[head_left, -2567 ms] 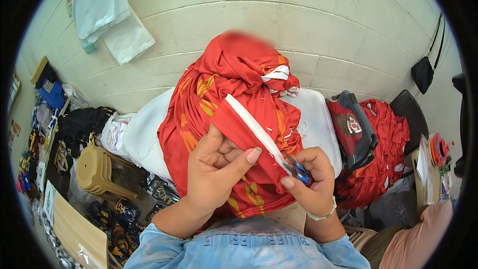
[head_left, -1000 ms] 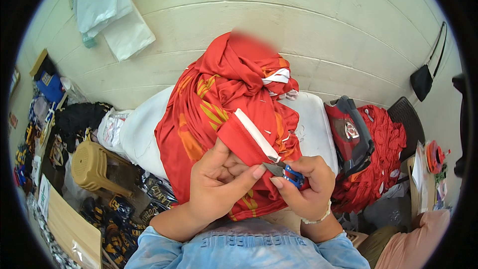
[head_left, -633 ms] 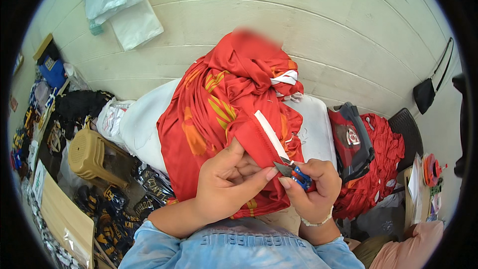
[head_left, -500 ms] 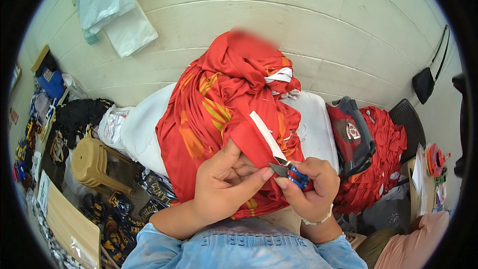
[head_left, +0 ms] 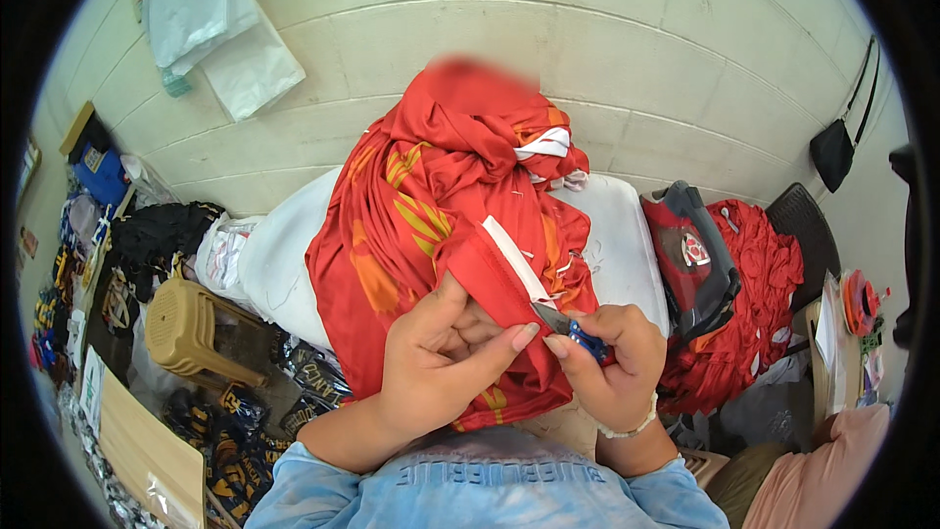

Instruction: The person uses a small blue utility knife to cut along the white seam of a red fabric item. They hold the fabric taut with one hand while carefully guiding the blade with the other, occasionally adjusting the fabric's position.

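A heap of red fabric with yellow and orange patterns (head_left: pixel 377 264) lies before me, spilling toward my lap. My left hand (head_left: pixel 436 362) pinches a folded red edge of it, with the thumb laid along the cloth. A white strip (head_left: pixel 516 257) runs beside that edge. In my right hand (head_left: pixel 617 358) are small thread snips with blue handles (head_left: pixel 590 341). Their blades meet at the lower end of the white strip, next to my left fingertips. The right fingers wrap the handles, hiding part of them.
A white padded surface (head_left: pixel 279 253) carries the heap. To the right are a red and grey garment (head_left: pixel 690 260) and a pile of red clothing (head_left: pixel 754 304). A tan plastic stool (head_left: pixel 181 328) and dark bagged garments (head_left: pixel 235 431) stand left. Someone in a pink sleeve (head_left: pixel 818 475) sits at lower right.
The blades of the snips stood apart earlier and are now closed together at the white strip's end. My left hand keeps its hold on the red fabric.
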The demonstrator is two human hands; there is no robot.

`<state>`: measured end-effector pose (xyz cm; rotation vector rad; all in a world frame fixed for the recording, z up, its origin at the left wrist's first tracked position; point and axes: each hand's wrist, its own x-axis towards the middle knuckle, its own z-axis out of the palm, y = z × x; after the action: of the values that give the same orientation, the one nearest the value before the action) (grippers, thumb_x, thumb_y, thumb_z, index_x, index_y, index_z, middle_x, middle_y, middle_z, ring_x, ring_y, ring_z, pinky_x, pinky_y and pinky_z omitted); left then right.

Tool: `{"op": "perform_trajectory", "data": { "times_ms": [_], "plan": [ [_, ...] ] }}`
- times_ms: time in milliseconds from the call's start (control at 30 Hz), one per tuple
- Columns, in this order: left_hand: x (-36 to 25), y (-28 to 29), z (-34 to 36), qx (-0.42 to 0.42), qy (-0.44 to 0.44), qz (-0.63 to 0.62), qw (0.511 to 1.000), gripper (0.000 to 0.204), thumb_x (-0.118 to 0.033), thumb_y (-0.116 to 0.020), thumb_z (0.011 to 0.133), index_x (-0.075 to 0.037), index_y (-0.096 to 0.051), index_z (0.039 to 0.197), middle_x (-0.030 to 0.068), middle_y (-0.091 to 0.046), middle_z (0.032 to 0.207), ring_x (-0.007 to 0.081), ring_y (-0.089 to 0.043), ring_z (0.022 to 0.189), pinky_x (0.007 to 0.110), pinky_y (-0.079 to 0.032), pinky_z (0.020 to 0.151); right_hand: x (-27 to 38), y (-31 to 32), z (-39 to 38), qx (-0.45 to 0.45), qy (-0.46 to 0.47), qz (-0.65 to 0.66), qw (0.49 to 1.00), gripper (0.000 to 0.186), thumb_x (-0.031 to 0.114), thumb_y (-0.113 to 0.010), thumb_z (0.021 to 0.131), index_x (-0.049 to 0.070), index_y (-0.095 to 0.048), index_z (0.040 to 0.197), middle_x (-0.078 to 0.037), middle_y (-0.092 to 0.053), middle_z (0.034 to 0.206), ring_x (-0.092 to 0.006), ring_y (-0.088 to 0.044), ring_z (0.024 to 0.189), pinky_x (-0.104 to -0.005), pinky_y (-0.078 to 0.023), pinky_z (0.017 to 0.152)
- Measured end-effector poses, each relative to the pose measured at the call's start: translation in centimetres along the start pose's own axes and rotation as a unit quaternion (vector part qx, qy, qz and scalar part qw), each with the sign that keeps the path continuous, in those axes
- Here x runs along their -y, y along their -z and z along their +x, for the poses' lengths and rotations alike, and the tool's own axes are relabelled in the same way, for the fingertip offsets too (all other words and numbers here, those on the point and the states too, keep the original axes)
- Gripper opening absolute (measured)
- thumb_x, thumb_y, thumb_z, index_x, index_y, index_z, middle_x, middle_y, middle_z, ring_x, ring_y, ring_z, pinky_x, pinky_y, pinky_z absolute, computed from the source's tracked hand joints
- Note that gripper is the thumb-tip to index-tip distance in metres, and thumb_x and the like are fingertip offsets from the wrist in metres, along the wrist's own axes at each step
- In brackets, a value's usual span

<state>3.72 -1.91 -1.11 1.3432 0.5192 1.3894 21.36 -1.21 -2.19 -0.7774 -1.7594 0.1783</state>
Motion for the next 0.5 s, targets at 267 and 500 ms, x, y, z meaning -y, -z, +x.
{"op": "perform_trajectory", "data": {
  "times_ms": [267,500],
  "plan": [
    [-0.43,-0.17,0.44,-0.027,-0.003,-0.046,0.999,0.064,0.012,-0.053,0.083,0.004,-0.021,0.138,0.0129,-0.056,0.115,0.0149,-0.055,0.106,0.026,-0.045,0.088,0.03,0.07,-0.76,0.090,-0.184,0.194,0.959,0.024,0.005,-0.075,0.069,0.001,-0.056,0.083,0.000,-0.055,0.066,-0.0038,-0.044,0.055,-0.0182,-0.036,0.049],
    [-0.26,0.46,0.45,-0.121,0.025,-0.153,0.981,0.053,0.000,-0.055,0.088,0.004,-0.031,0.135,0.0102,-0.057,0.113,0.0107,-0.056,0.100,0.023,-0.045,0.085,-0.79,0.54,-0.93,0.105,-0.138,0.198,0.965,0.013,-0.002,-0.066,0.071,0.000,-0.057,0.080,-0.001,-0.057,0.066,-0.0025,-0.044,0.054,-0.0176,-0.035,0.049]
  ]
}}
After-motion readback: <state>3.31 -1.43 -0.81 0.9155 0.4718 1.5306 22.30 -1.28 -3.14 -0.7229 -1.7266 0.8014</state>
